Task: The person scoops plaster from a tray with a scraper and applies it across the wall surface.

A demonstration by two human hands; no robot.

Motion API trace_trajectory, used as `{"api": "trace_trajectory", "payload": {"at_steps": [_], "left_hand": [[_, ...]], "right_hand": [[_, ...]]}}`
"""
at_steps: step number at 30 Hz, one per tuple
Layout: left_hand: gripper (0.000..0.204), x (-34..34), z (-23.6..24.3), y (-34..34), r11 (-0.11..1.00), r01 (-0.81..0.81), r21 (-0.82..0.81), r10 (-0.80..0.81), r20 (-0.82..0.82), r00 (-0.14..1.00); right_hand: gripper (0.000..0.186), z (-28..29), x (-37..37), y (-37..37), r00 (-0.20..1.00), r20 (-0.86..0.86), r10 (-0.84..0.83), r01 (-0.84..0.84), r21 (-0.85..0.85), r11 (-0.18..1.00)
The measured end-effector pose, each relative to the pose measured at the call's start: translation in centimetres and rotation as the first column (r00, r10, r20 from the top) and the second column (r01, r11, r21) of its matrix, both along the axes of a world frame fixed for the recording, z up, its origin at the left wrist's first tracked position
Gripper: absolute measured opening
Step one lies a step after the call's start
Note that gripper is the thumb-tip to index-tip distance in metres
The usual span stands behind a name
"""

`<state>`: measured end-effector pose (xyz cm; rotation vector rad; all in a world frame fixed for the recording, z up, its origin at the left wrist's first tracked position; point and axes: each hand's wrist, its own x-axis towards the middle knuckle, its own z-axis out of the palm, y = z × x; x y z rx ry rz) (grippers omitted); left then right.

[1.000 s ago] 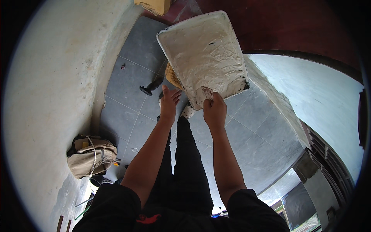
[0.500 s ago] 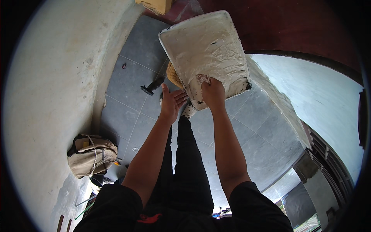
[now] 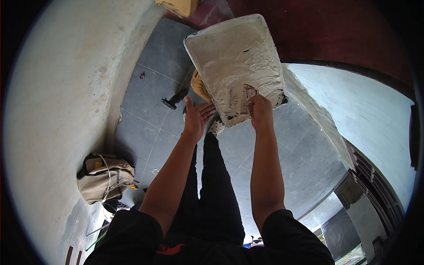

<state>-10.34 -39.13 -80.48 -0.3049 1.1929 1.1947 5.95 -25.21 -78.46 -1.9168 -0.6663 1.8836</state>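
Note:
My right hand [image 3: 262, 110] is closed on a small flat scraper [image 3: 251, 91] smeared with pale paste. Its blade lies against a rectangular tray [image 3: 234, 51] with rounded corners, which is coated with thick off-white paste. Streaks run through the paste beside the blade, close to the tray's near edge. Fingers spread and thumb up, my left hand [image 3: 197, 118] is at the tray's lower left edge and holds nothing; whether its fingertips touch the tray I cannot tell. A yellowish, woven-looking thing [image 3: 201, 86] shows partly from under the tray.
On the grey tiled floor [image 3: 145, 95], left of the tray, lies a black tool [image 3: 175, 98]. A beige bag [image 3: 106, 179] leans at the left wall [image 3: 66, 97]. A dark red surface [image 3: 327, 33] is at the far right, and a pale wall [image 3: 366, 101] borders the right.
My right hand has moved to the right with the scraper, leaving a streaked patch in the paste. The tray has shifted very slightly. My left hand has barely moved.

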Motion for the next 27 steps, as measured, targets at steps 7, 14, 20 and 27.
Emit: {"api": "trace_trajectory", "payload": {"at_steps": [7,14,20,27], "left_hand": [[0.112,0.1,-0.4,0.1,1.0,-0.014,-0.028,0.013,-0.023,1.0],[0.114,0.8,-0.1,-0.1,0.997,0.047,-0.059,-0.048,-0.006,0.999],[0.111,1.3,0.1,-0.5,0.998,0.027,-0.055,-0.026,0.027,0.999],[0.112,1.8,-0.3,-0.7,0.998,0.018,-0.061,-0.015,0.037,0.999]], "right_hand": [[0.014,-0.1,1.9,-2.9,0.916,0.305,0.261,-0.324,0.181,0.928],[0.024,-0.9,0.8,-4.2,0.67,0.595,0.443,-0.662,0.21,0.719],[0.025,-1.0,-1.1,-3.7,0.677,0.573,0.462,-0.676,0.236,0.698],[0.023,-1.5,-1.0,-1.9,0.863,0.342,0.372,-0.452,0.194,0.871]]}}
